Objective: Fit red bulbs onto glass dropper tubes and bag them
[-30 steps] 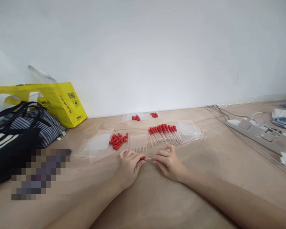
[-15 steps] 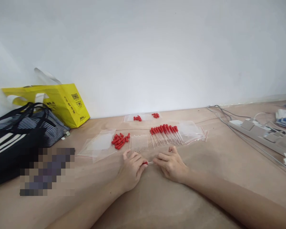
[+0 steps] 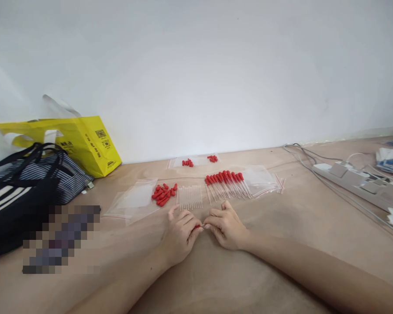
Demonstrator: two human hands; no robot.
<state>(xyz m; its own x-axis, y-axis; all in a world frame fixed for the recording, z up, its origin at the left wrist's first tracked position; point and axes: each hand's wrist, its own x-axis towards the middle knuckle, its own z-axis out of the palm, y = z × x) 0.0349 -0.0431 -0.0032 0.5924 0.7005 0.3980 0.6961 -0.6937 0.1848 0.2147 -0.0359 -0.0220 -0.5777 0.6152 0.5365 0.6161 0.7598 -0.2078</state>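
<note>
Pale wall (image 3: 196,78) rose behind the row of bare tubes (image 3: 190,197), and a brown tabletop (image 3: 298,226) spread out around that row. Well to the left of the row stood a yellow bag (image 3: 100,146), with a dark striped bag (image 3: 75,174) slumped before it; well to the right lay a power strip (image 3: 353,183). Just in front of the row were my two hands, almost meeting. A flat clear packet (image 3: 172,163) lay behind the row, holding two small red clusters. Just right of the row fanned the capped tubes (image 3: 229,185), red tops away from me; I judged that batch done. What looked left over was the row itself, with no tops on, and the loose red bulbs (image 3: 164,194) heaped just left of it. The clusters in the packet seemed unjoined as well. Smallest was the piece in front of the row: my left hand (image 3: 180,235) pinched a red bulb (image 3: 197,226), only partly showing, and my right hand (image 3: 227,226) was closed at the fingertips on what I took for a clear tube, nearly all hidden. How deep it sat in the bulb I couldn't tell.
</note>
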